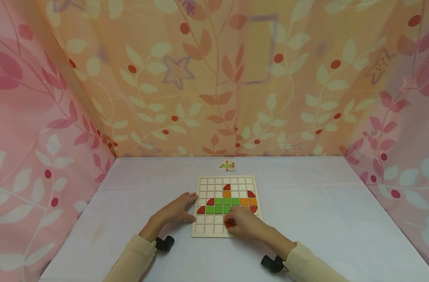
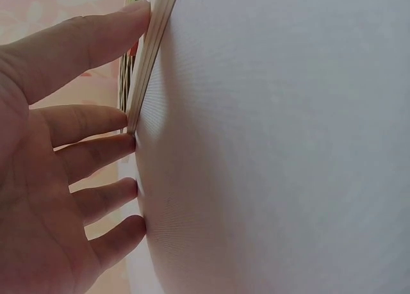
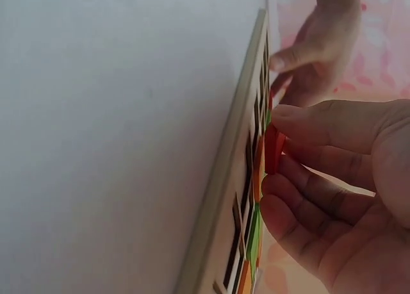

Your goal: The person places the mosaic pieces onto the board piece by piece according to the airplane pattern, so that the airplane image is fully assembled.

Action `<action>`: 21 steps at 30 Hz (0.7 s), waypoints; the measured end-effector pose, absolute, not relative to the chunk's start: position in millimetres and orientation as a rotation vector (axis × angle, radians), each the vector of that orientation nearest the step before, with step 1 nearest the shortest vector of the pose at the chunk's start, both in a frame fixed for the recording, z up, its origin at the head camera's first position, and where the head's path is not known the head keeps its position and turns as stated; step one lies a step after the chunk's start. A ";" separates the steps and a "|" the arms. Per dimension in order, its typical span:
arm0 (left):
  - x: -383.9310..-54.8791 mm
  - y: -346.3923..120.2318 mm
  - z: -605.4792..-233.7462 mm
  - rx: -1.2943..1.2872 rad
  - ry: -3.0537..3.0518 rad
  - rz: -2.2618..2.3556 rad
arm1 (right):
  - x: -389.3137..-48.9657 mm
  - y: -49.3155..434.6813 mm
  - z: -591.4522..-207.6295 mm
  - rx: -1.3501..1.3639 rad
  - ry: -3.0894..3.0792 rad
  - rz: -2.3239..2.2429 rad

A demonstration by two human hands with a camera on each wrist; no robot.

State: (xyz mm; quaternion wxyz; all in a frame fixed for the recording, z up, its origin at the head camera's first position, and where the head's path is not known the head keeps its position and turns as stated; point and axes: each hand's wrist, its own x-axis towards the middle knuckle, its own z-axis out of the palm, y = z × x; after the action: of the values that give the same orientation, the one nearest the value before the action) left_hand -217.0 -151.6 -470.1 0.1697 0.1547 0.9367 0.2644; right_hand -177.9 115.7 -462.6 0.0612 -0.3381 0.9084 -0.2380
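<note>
A wooden grid board (image 1: 204,228) lies on the white table, with green, orange and red tiles in several of its cells. My right hand (image 1: 247,222) is over the lower middle of the board and pinches a red tile (image 3: 275,148) between thumb and fingers. That tile is just above the board, close to an orange tile; its full outline is partly hidden by the fingers. At the board's left edge my left hand (image 1: 179,208) rests with fingers spread, thumb and fingertips touching the side. In the left wrist view the left thumb (image 2: 96,47) lies against the board's edge.
A small picture card (image 1: 227,165) with a coloured grid pattern lies behind the board. Patterned cloth walls (image 1: 214,78) stand at the back and both sides of the white table (image 1: 306,203). A black wrist device (image 1: 272,264) sits by each sleeve.
</note>
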 end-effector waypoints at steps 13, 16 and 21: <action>-215.4 -149.8 -469.0 0.417 2.667 0.762 | -174.1 107.2 -469.3 -1.084 2.780 -0.607; -215.7 -149.8 -468.6 0.416 2.662 0.758 | -173.8 107.4 -469.9 -1.081 2.795 -0.591; -216.6 -150.5 -469.6 0.431 2.662 0.752 | -173.5 107.5 -469.6 -1.063 2.796 -0.590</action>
State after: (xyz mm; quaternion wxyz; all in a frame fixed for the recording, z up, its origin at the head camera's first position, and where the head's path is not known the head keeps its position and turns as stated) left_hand -216.6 -150.5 -469.6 0.1702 0.1517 0.9370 0.2645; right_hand -173.5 107.5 -469.6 0.0462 -0.3483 0.9161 -0.1931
